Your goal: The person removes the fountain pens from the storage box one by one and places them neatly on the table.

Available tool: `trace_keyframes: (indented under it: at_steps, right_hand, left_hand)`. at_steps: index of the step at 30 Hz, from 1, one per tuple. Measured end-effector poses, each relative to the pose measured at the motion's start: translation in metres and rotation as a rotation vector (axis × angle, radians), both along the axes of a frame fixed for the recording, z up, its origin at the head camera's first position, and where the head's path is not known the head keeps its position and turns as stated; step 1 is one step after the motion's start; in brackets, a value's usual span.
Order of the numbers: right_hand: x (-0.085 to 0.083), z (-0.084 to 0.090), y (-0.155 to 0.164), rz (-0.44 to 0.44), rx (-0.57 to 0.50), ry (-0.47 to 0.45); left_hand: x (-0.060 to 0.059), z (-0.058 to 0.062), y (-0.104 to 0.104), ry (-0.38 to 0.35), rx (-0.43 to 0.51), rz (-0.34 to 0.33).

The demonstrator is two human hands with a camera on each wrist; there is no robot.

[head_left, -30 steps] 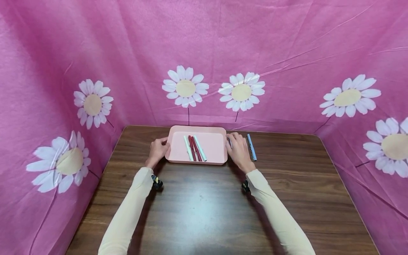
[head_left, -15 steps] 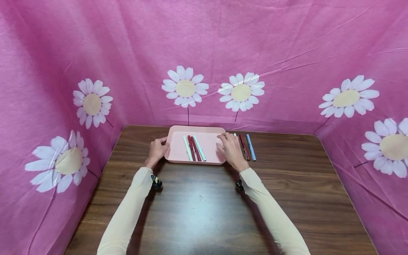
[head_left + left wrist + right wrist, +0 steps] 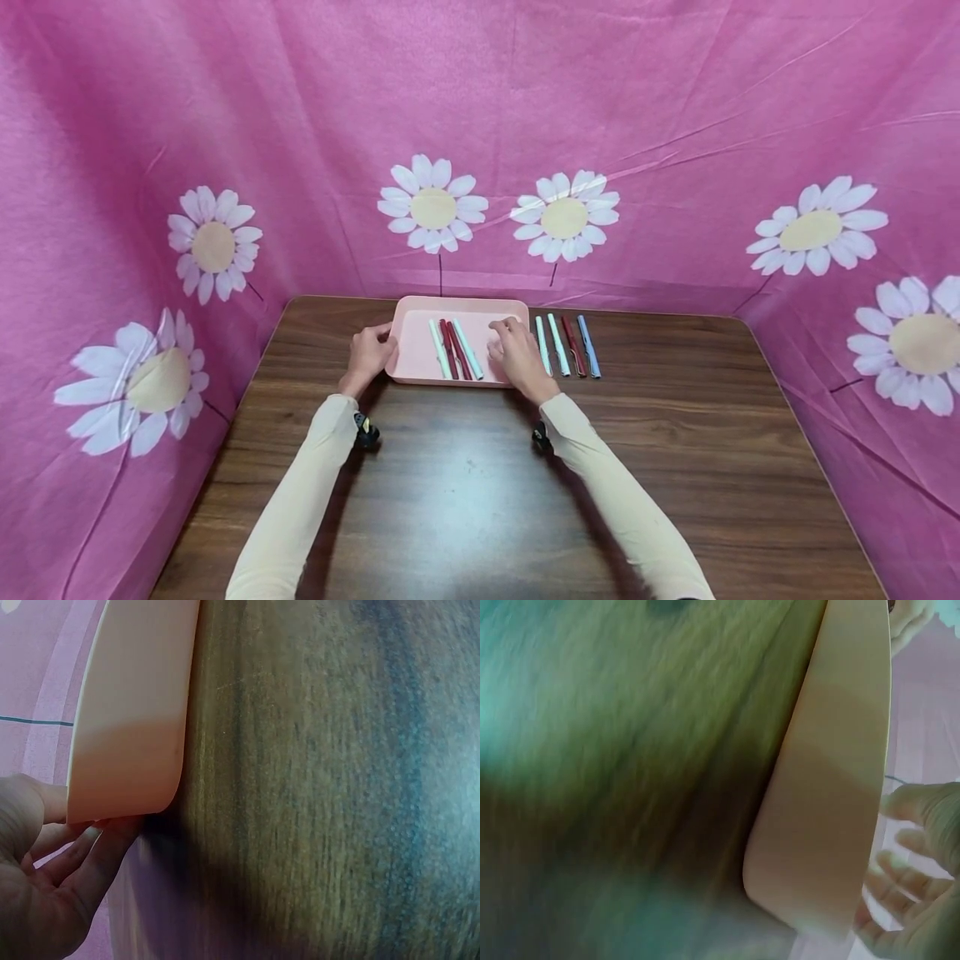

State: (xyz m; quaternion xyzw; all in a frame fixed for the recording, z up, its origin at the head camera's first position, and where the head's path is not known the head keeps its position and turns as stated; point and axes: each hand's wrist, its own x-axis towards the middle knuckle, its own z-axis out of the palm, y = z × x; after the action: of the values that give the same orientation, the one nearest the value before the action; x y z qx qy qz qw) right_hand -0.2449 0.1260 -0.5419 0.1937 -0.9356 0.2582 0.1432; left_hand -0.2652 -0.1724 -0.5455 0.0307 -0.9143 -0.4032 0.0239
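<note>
The right wrist view is smeared by blur: the table (image 3: 615, 750) is a streaked wash, and the tray (image 3: 832, 787) runs out at the top edge. The right hand (image 3: 516, 357) covers the tray's right part in the head view, its fingertips too small to read. In the left wrist view the left hand (image 3: 41, 892) is cut off at the corner, and the tray's inside is hidden behind its wall.

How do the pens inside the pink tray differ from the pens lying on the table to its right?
The pens in the tray lie on its pink floor, while the pens on the table lie on dark wood. The tray group shows two pale and two dark red pens; the table group has two pale, one dark red and one blue. The right hand hovers over the tray, nearer the tray pens. Both groups lie flat, roughly parallel.
</note>
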Motion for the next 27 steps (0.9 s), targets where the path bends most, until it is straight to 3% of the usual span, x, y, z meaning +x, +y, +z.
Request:
trace_keyframes:
  at_steps: [5,15,21,27]
  right_hand:
    - [0.003,-0.001,-0.011,-0.028,-0.013,-0.112]
    - [0.005,-0.003,-0.031,0.051,0.057,-0.278]
    - [0.001,-0.006,-0.035,0.053,0.179,-0.282]
    - [0.001,-0.005,-0.038,0.023,0.192,-0.261]
  left_hand:
    - [0.001,0.001,-0.001,0.009,-0.002,-0.001]
    - [0.003,-0.001,-0.002,-0.006,-0.014,0.002]
    - [0.002,-0.001,0.0,-0.006,0.005,0.007]
    - [0.001,0.0,0.0,-0.007,-0.001,0.015]
